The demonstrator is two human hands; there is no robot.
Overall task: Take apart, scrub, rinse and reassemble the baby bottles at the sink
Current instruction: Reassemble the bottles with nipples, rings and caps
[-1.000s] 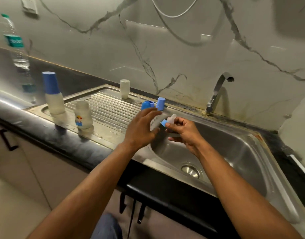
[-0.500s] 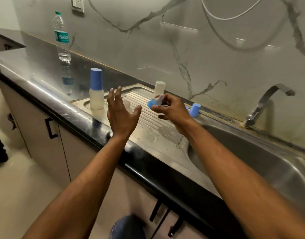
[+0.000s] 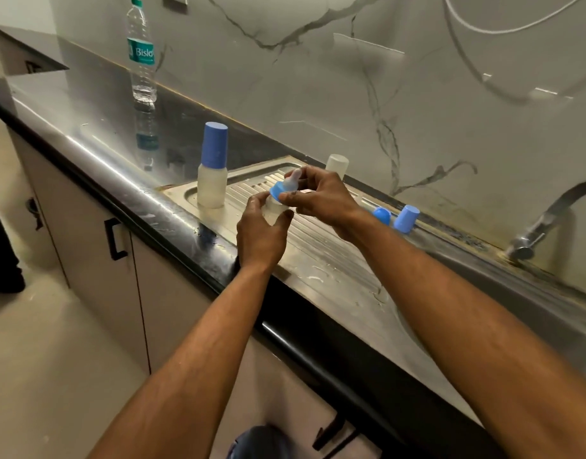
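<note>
Head view, at the kitchen sink: reassembly under way over the ribbed drainboard [image 3: 318, 240]. Left hand [image 3: 260, 238] wrapped around a small clear bottle body [image 3: 274, 210], fingers curled at its sides. Right hand [image 3: 321, 198] pinching a blue screw ring [image 3: 276, 191] with its translucent teat [image 3: 293, 178], tilted and seated at the bottle's mouth; whether threaded on yet or merely placed, impossible to tell.

Judged from the layout, well into the job but not finished. Standing on the drainboard's left end, one bottle [image 3: 212, 187] already whole, topped by a tall blue cap [image 3: 214, 144]. At the drainboard's back edge, behind the right hand, a second pale bottle body [image 3: 338, 163], bare of ring and teat as far as visible. Toward the drainboard's right rear, near the basin, a rounded blue part [image 3: 382, 216] and a blue cap [image 3: 406, 218] lying loose, apparently awaiting their bottles. Left to do, by this reading: tightening the ring in hand, capping, then assembling the remaining body.

Held bottle small, frosted-clear, apparently empty; water beads and streaks on the drainboard below it. Beyond the drainboard's left end, on the dark surface [image 3: 86, 127], a plastic water bottle [image 3: 142, 54]; far right of the drainboard, the tap [image 3: 549, 217], no water visibly running.
</note>
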